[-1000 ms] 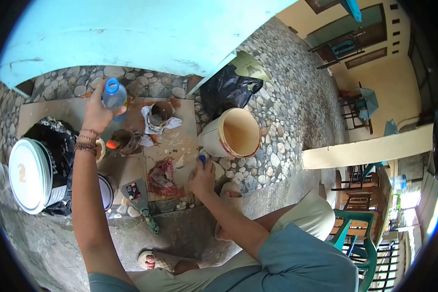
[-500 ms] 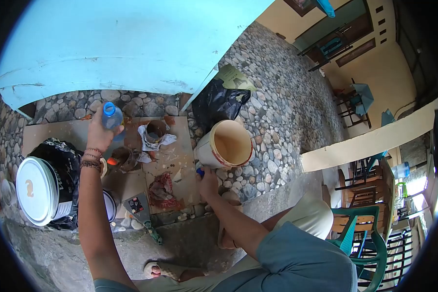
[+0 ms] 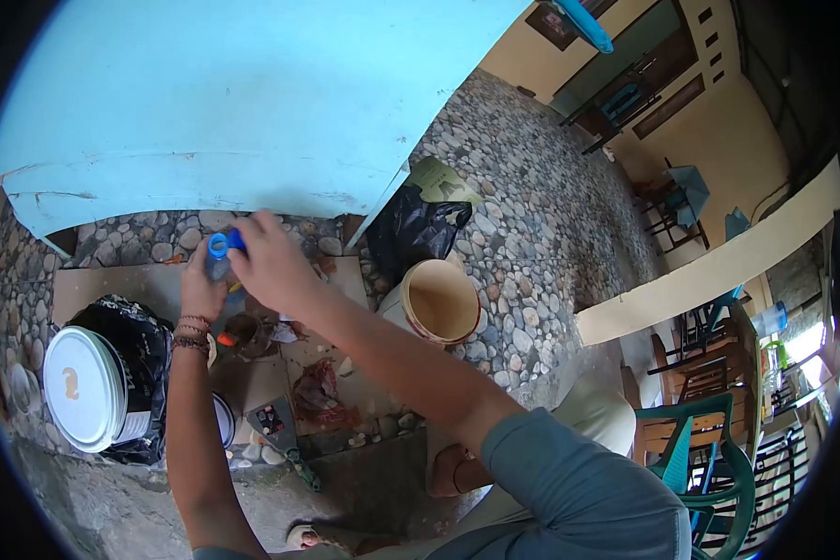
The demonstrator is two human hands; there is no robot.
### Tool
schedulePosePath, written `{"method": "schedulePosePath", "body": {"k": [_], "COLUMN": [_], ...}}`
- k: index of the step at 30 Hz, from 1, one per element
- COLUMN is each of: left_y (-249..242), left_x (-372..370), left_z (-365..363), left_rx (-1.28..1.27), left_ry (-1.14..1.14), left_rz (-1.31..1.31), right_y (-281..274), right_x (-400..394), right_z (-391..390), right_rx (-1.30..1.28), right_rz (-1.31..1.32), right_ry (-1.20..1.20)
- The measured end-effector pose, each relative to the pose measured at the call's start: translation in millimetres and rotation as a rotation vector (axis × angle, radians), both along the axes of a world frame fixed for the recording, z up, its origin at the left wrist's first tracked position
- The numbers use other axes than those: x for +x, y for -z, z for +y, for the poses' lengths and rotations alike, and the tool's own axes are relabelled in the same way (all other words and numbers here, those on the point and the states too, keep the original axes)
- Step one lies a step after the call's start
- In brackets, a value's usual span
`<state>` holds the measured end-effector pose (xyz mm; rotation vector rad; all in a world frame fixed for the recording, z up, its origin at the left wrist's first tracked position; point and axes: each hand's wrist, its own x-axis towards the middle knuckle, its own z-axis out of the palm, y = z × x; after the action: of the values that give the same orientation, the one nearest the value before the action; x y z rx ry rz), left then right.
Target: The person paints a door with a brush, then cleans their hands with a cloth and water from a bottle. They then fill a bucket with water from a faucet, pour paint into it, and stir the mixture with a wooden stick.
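My left hand (image 3: 199, 291), with bracelets at the wrist, is wrapped around a clear blue plastic bottle (image 3: 218, 265) whose open mouth faces up toward me. Right beside that mouth, my right hand (image 3: 275, 266) pinches a dark blue bottle cap (image 3: 236, 243). Both hands are over a stained cardboard sheet (image 3: 112, 280). Below them on the sheet sits a small dirty container (image 3: 245, 334) with something orange at its edge. My right forearm partly covers the things behind it.
A cream bucket (image 3: 395, 313) stands right of the sheet, by a black plastic bag (image 3: 411, 229). At left is a white-lidded tub (image 3: 79, 387) in black plastic. A flat tool (image 3: 273, 422) with a green handle and a crumpled red wrapper (image 3: 317, 387) lie nearer me. A light blue panel (image 3: 224, 112) stands behind.
My right hand has moved left and up from beside the cream bucket to the bottle's mouth, carrying the blue cap. My left hand still holds the bottle. The view has shifted slightly.
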<state>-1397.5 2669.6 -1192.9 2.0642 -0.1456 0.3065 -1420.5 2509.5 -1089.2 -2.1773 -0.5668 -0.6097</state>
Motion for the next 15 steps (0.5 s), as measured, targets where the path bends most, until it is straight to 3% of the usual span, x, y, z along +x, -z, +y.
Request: {"method": "schedulePosePath", "body": {"k": [2, 5, 8, 11, 15], "left_y": [8, -1, -2, 19, 1], "left_x": [3, -1, 1, 8, 3], "left_z": [0, -4, -3, 1, 0], "left_rx": [0.029, 0.006, -0.036, 0.008, -0.121], "left_ry": [-0.039, -0.064, -0.032, -0.056, 0.021], "left_rz": [-0.049, 0.000, -0.008, -0.103, 0.002], "right_y": [-2, 0, 30, 12, -1], "right_x": [23, 35, 57, 51, 61], "right_z": [13, 20, 20, 20, 19], "right_rx": [-0.267, -0.387, -0.518, -0.560, -0.625], "right_rz": [0.070, 0.191, 0.056, 0.055, 0.057], "right_ry": [-0.118, -0.158, -0.268, -0.299, -0.423]}}
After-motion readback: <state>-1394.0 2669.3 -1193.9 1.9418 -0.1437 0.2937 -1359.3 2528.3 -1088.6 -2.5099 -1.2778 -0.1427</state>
